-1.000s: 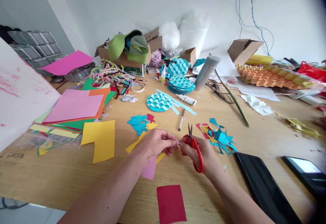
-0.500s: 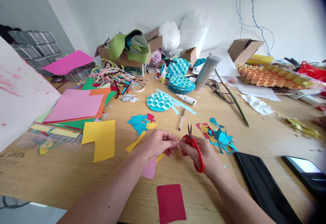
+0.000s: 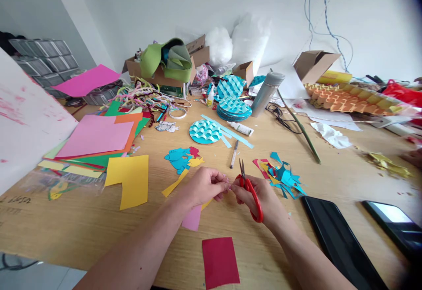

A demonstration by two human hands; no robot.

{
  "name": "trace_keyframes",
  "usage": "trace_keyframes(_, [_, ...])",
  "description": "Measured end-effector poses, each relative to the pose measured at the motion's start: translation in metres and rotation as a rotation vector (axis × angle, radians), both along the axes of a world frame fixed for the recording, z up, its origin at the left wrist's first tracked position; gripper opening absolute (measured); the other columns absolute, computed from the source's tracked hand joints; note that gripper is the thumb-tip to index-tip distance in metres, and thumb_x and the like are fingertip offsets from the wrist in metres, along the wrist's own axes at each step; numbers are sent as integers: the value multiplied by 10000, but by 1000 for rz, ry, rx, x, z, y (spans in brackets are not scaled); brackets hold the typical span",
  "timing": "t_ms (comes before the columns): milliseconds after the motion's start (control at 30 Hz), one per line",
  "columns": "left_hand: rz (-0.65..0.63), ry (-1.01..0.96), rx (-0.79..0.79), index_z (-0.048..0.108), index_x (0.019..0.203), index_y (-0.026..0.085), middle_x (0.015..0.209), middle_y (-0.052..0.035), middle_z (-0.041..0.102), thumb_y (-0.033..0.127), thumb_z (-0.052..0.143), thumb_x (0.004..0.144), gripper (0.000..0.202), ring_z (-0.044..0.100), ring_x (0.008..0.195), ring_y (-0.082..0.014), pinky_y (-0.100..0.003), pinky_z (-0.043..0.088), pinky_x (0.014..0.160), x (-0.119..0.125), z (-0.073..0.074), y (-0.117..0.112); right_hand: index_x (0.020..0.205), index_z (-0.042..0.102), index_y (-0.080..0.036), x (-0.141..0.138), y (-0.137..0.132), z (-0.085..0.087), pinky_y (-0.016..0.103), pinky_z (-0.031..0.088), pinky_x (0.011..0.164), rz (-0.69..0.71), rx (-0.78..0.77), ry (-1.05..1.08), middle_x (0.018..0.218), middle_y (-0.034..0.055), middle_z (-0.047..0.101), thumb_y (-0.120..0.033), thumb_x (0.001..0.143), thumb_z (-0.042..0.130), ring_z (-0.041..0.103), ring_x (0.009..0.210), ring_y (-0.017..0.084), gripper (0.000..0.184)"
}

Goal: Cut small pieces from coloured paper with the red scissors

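Observation:
My left hand [image 3: 211, 184] is closed in a pinch over the table, on a small pinkish bit of paper mostly hidden by the fingers. Hooked in my right hand [image 3: 255, 193] are red-handled scissors [image 3: 252, 193], blades pointing away from me. Its thumb and index fingertips meet those of the left hand at the paper bit. Under my left wrist lie a pink paper piece [image 3: 191, 218] and part of a yellow strip. A dark red paper square [image 3: 220, 262] rests nearer me. Blue fish cutouts [image 3: 180, 159] lie beyond the left hand, beside a small yellow fish [image 3: 196, 162].
Blue, red and yellow scraps [image 3: 285, 178] lie right of the scissors, with a black phone [image 3: 332, 233] nearer me. A pen [image 3: 234, 154], a wavy blue paper disc [image 3: 205, 132] and a grey flask [image 3: 267, 93] stand or lie beyond. Coloured sheets [image 3: 95, 136] are stacked left.
The scissors have tilted slightly, their tips shifting a little left. Both hands stay together at the paper bit. The whole view has shifted slightly.

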State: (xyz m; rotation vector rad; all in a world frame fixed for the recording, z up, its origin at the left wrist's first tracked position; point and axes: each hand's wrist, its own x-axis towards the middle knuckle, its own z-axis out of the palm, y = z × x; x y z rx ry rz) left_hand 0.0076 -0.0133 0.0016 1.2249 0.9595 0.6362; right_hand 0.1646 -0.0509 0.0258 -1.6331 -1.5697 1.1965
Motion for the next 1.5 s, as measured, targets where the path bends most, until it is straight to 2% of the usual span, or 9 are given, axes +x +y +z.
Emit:
trace_keyframes(167, [0, -16, 25, 611, 663, 148, 568, 4, 587, 347, 696, 711, 221, 534, 495, -92, -222, 446, 493, -1, -3, 0, 589, 507, -182, 1, 0, 3, 228, 307, 464, -12, 24, -35, 512, -18, 506, -463, 753, 573, 421, 475, 110, 332])
trace_keyframes(267, [52, -63, 15, 606, 696, 146, 624, -17, 628, 364, 704, 695, 239, 552, 516, -101, -237, 462, 502, -2, -5, 2, 567, 504, -181, 2, -1, 4, 231, 329, 471, -17, 25, -52, 516, 2, 533, -542, 792, 534, 459, 481, 117, 426])
trace_keyframes(400, [157, -132, -15, 593, 698, 132, 647, -38, 649, 385, 702, 682, 275, 571, 522, -107, -247, 473, 518, -3, -2, 6, 609, 532, -168, 1, -3, 0, 232, 346, 458, 99, -37, -15, 494, 11, 535, -616, 823, 458, 479, 461, 125, 502])
trace_keyframes(533, [238, -218, -92, 586, 675, 123, 615, -30, 641, 338, 719, 650, 254, 564, 501, -92, -230, 459, 524, -2, 5, 7, 622, 532, -158, -2, -7, -5, 225, 359, 452, 183, -88, 24, 500, 12, 533, -621, 852, 407, 483, 453, 119, 532])
trace_keyframes(700, [266, -280, -109, 600, 660, 117, 597, -31, 631, 340, 715, 654, 252, 565, 517, -94, -231, 457, 543, 1, 7, 4, 631, 529, -154, -2, -7, -5, 211, 346, 445, 211, -98, 10, 523, 8, 541, -603, 868, 406, 478, 458, 108, 522])
trace_keyframes(1000, [293, -249, -103, 571, 674, 124, 646, -57, 632, 327, 682, 649, 233, 575, 555, -128, -272, 473, 550, 6, 3, 0, 628, 520, -152, -1, -7, -11, 198, 305, 422, 205, -110, -10, 507, -7, 517, -619, 854, 427, 442, 441, 94, 527])
trace_keyframes(1167, [315, -245, -115, 559, 679, 135, 644, -52, 628, 307, 659, 662, 200, 578, 554, -129, -258, 461, 534, 9, -1, -1, 622, 518, -150, -2, -6, -16, 196, 284, 410, 199, -112, -9, 494, -12, 506, -616, 858, 424, 432, 425, 88, 530])
trace_keyframes(1500, [381, -274, -89, 549, 649, 145, 621, -37, 625, 270, 638, 668, 155, 570, 548, -116, -229, 453, 515, 14, 3, -7, 582, 491, -158, -6, -6, -11, 192, 277, 395, 182, -136, -21, 468, -23, 479, -638, 838, 427, 412, 402, 80, 548])
